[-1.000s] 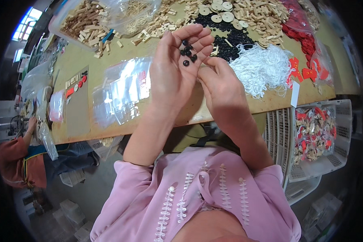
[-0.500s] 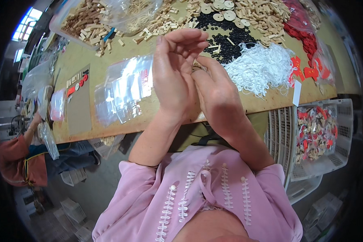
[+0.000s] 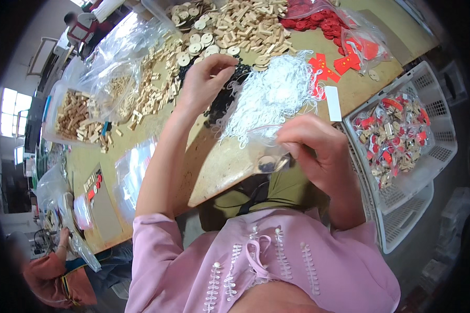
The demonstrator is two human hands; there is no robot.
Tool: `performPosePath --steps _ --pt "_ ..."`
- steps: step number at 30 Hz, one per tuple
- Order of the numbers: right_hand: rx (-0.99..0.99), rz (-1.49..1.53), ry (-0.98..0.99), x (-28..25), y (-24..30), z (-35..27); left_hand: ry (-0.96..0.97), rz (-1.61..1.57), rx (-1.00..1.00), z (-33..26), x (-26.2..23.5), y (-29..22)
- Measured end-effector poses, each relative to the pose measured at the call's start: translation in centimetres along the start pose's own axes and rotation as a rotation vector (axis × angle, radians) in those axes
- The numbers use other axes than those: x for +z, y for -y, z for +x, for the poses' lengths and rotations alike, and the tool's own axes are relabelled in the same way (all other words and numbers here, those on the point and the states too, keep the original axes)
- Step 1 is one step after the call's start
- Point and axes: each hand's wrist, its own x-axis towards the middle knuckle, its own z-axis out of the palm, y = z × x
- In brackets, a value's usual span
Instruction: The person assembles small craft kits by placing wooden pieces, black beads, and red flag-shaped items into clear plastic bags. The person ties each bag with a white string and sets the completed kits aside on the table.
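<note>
My right hand (image 3: 318, 148) pinches the top of a small clear plastic bag (image 3: 266, 136) in front of the table's near edge. At the bottom of the bag lie a round wooden disc and some black pieces. Farther up, my left hand (image 3: 206, 78) hovers over the black pieces at the left edge of a heap of white strings (image 3: 277, 91). Its fingers bend toward the thumb in a pinch; loose strands show close to the fingertips, but whatever they hold is too fine to make out.
Wooden blocks (image 3: 256, 26), wooden discs (image 3: 196, 47), red pieces (image 3: 318, 23) and red cut-outs (image 3: 344, 62) cover the far table. Flat clear bags (image 3: 133, 175) lie left. A white crate (image 3: 438, 112) of filled bags stands right. Another person (image 3: 57, 274) sits at far left.
My hands have parted: the left went up and left toward the strings, the right came down and right with the bag now showing. The view has turned and shifted right.
</note>
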Motion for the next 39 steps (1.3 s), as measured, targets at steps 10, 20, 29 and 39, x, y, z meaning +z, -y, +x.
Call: performPosePath --steps 10,20,29,39 --pt "0.079 -0.148 -0.191 -3.3 -1.6 -1.5 -0.105 0.734 0.298 13.1 6.8 4.2" --pt "0.07 -0.141 -0.181 -3.5 -2.9 -0.8 0.057 -0.077 -0.079 11.5 4.2 5.9" --pt "0.055 -0.207 -0.089 -2.4 -3.1 0.6 0.087 -0.726 -0.189 6.2 0.4 4.2" --pt "-0.001 -0.227 0.042 -0.2 -0.1 1.8 0.365 -0.666 0.232 -1.8 -0.3 -2.3"
